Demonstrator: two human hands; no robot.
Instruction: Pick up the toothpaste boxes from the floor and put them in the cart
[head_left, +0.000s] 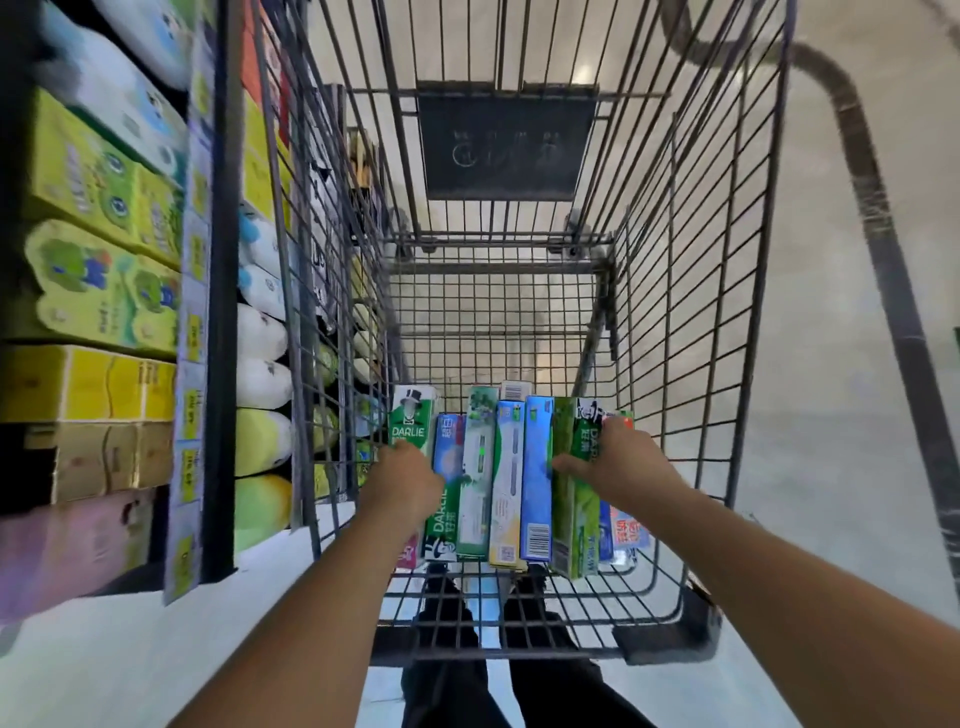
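Note:
Several toothpaste boxes (506, 478) lie side by side in a row inside the wire cart (670, 291), at its near end. They are green, blue and white; two show the word DARLIE. My left hand (408, 480) rests on the left end of the row, over a green DARLIE box (413, 421). My right hand (615, 462) grips the green box (571, 499) at the right end, fingers curled over its edge. Both forearms reach into the cart from the near side.
Store shelves (104, 260) packed with boxes and soft packs stand close along the cart's left side. A dark sign plate (504, 145) hangs on the cart's far wall. The cart's handle bar (878, 234) curves at right. My legs (498, 649) show under the cart.

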